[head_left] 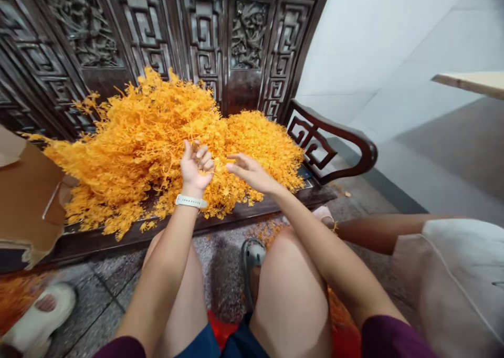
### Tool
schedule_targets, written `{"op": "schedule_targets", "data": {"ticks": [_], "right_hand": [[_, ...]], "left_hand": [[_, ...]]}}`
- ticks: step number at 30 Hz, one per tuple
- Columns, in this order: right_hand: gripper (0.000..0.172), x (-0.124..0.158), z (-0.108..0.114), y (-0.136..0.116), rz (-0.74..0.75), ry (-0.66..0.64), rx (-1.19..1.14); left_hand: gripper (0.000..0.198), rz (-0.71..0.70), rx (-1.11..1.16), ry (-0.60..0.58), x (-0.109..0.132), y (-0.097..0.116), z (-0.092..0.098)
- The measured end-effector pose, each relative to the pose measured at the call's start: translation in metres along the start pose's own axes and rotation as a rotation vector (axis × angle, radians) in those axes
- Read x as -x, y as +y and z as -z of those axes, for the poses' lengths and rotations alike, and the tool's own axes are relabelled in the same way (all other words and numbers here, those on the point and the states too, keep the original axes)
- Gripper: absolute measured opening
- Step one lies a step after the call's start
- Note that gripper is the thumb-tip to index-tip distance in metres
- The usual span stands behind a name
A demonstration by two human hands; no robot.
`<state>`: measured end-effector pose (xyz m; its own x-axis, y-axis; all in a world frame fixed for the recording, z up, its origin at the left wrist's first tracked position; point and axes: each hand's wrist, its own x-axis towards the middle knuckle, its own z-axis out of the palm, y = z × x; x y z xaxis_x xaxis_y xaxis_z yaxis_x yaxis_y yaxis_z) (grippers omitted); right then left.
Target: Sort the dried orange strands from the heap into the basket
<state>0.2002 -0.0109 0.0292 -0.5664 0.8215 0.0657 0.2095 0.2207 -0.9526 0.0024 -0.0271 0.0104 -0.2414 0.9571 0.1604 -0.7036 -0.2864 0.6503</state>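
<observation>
A big heap of orange dried-flower sprigs (149,122) with fine, feathery tips covers much of a dark wooden bench (236,217). In front of the heap, my left hand (197,168) is turned palm up with its fingers curled in. Thin orange strands show at its fingers; the sprig they seem to belong to is hard to separate from the heap behind. A pale watch band circles that wrist. Just to the right, my right hand (252,173) points its fingers toward the left one, thumb and forefinger apart, with nothing visible between them. The two hands do not touch.
A carved backrest (246,93) rises behind the heap, and a curved armrest (354,148) ends the bench at right. An open cardboard box (31,200) stands at left. Another person's leg (370,232) is close at right. Orange bits lie on the tiled floor.
</observation>
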Motion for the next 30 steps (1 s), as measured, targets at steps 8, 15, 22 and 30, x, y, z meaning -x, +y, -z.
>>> {"op": "schedule_targets", "data": {"ticks": [8,15,22,30], "right_hand": [[0.036,-0.002,-0.013,0.000,0.073,-0.032,-0.033],[0.035,-0.007,-0.006,-0.009,0.115,0.229,-0.182],[0.017,-0.023,0.003,0.013,0.415,0.399,0.063],[0.052,-0.026,0.001,0.025,0.147,0.418,0.008]], "left_hand": [[0.035,-0.002,-0.049,-0.014,0.003,-0.011,-0.001],[0.042,0.058,-0.061,-0.042,-0.001,-0.013,0.004],[0.110,0.250,-0.034,-0.028,0.009,-0.033,-0.009],[0.056,0.095,-0.068,-0.002,0.003,-0.041,-0.011]]}}
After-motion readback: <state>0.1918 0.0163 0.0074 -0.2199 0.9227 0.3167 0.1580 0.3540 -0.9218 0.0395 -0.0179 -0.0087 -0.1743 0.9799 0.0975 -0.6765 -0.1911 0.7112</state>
